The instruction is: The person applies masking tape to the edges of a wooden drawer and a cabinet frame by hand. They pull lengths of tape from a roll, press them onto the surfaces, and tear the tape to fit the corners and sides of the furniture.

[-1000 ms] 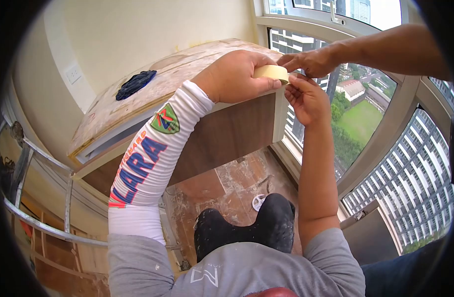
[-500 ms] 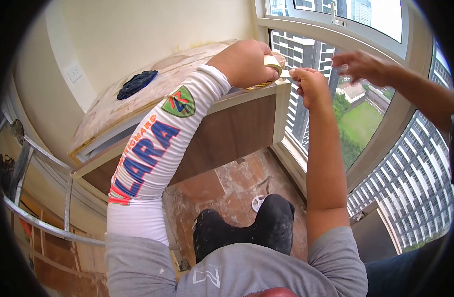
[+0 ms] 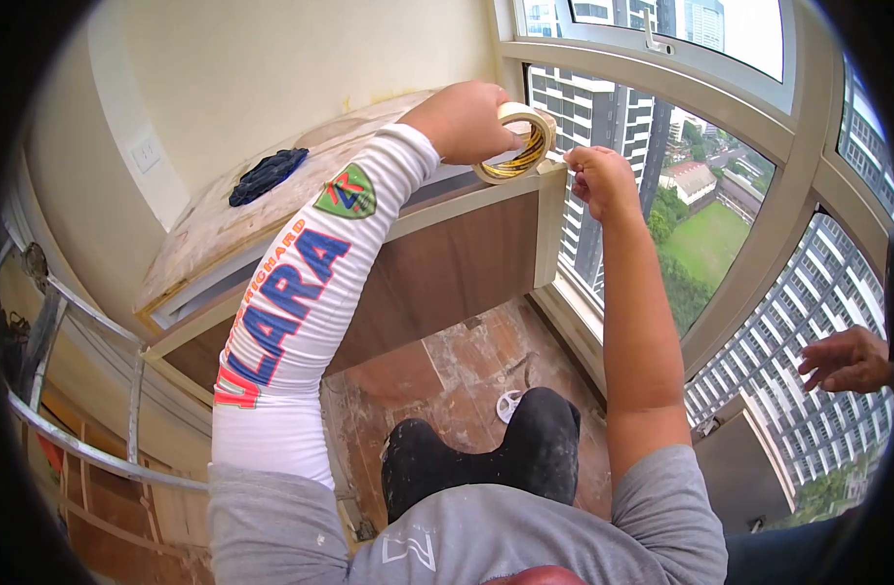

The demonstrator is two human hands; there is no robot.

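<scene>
My left hand [image 3: 464, 119], in a white printed sleeve, grips a roll of masking tape [image 3: 518, 144] tilted on edge over the top right corner of a wooden cabinet [image 3: 437, 263]. My right hand [image 3: 595, 178] is closed beside the roll, pinching the tape's free end at the cabinet's pale corner edge [image 3: 550, 219]. A short strip of tape runs between roll and fingers.
A dark blue cloth [image 3: 267, 174] lies on the dusty cabinet top. Another person's hand [image 3: 846, 359] hovers at the right by the window frame [image 3: 759, 244]. A wall socket [image 3: 145, 153], metal scaffold rails [image 3: 86, 448], and my black shoes [image 3: 486, 453] above the stained floor are also in view.
The other person's hand left the cabinet corner and dropped to the lower right. My left hand tipped the tape roll up on edge; my right hand stayed at the corner.
</scene>
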